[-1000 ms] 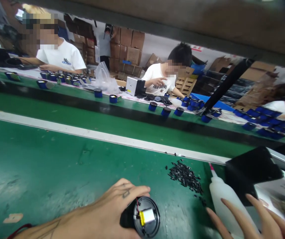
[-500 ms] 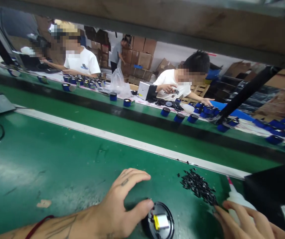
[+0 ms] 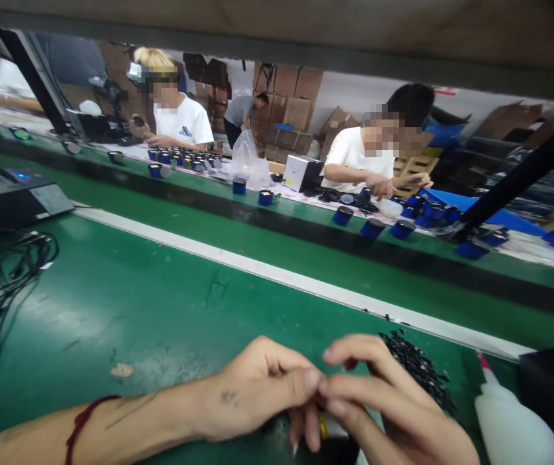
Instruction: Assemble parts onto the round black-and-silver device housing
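Nearest, at the bottom edge: my left hand (image 3: 252, 394) and my right hand (image 3: 383, 400), fingertips pressed together over a small round black part (image 3: 338, 439), mostly hidden under them; only a sliver of yellow and dark rim shows. Both hands are narrowed to a pinch; whether either truly grips the part I cannot tell. It sits on the green mat (image 3: 136, 310) directly below my fingers. Judged light, stiff in the shell, with delicate fittings inside; best taken by the outer rim, not the middle. Red cord (image 3: 81, 423) on my left wrist. Just right: a white squeeze bottle (image 3: 509, 426) with pink nozzle, lying beside my right hand. Behind the right fingers: a heap of tiny black bits (image 3: 417, 365), loose, likely to scatter. Far left: tangled black cables (image 3: 10, 278) and a dark box (image 3: 15, 200) with a lit panel. Beyond the white strip (image 3: 277, 274): a second green lane carrying blue cups (image 3: 371, 227) in a row. Farthest: other people in white shirts (image 3: 187, 123) at the opposite bench, a clear bag (image 3: 248, 152), a small white machine (image 3: 301, 171), stacked cardboard boxes (image 3: 296, 90).
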Motion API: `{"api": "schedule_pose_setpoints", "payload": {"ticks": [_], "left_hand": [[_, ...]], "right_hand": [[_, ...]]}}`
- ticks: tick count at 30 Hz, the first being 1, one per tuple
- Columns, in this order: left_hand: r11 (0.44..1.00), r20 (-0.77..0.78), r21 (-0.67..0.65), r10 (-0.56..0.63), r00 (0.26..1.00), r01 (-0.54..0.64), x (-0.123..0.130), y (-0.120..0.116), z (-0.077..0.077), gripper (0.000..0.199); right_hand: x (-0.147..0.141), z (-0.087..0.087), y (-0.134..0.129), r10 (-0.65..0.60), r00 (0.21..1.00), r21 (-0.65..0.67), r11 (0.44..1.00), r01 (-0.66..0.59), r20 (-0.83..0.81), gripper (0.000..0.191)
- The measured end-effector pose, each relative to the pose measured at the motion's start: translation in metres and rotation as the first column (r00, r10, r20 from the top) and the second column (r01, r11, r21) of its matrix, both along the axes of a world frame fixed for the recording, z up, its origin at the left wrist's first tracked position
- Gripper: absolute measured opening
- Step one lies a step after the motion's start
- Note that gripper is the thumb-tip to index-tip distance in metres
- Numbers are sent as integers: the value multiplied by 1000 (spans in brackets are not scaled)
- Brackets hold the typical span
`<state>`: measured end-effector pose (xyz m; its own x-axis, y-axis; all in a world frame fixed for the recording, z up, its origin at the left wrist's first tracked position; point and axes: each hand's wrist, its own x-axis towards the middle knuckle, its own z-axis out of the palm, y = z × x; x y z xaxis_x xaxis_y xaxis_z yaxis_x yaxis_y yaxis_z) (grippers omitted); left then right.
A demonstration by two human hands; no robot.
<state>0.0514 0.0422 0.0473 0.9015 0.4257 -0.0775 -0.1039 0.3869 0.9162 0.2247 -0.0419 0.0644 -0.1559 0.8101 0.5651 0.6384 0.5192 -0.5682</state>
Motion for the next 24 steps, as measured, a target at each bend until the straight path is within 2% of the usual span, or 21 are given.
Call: {"api": "schedule_pose_setpoints", "payload": {"ticks": [3,4,6,9,10,12,14,16,19,21,24], "left_hand": [[997,26,30,68,997,-69,-5,14,6,39],[994,25,53,92,995,-93,-7,17,8,37],[993,38,68,96,995,-98,-10,23,11,44],[992,21,112,58,998,-60,-12,31,12,50],[988,1,136,73,997,-72,-13,33,12,48],[977,-32,173,131,991,-123,-14,38,8,41],[974,-40,158,172,984,-164,-13,42,2,35],[972,-36,131,203,978,-197,-13,46,-3,29],[961,-35,56,272,962,-269,-11,53,-10,27],[953,-33,-14,303,953,-303,-10,57,-13,29],[949,-15,-110,295,955,-295,-9,60,-16,32]], "right_hand": [[-13,14,24,-99,990,-36,995,96,-102,10],[-13,17,28,-102,986,-72,993,93,-130,9],[-12,19,34,-51,974,-190,982,9,-219,7],[-13,16,40,2,949,-348,930,-118,-316,9],[-13,14,42,-5,954,-343,934,-102,-298,9],[-15,10,45,-80,973,-246,969,25,-217,4],[-14,6,47,-175,974,-141,978,154,-145,11],[-10,3,47,-192,980,-147,972,182,-60,16],[-3,-2,44,-57,977,-350,928,128,207,22],[-3,-7,42,102,924,-492,865,101,369,24],[-10,-12,40,261,870,-576,817,32,418,12]]}}
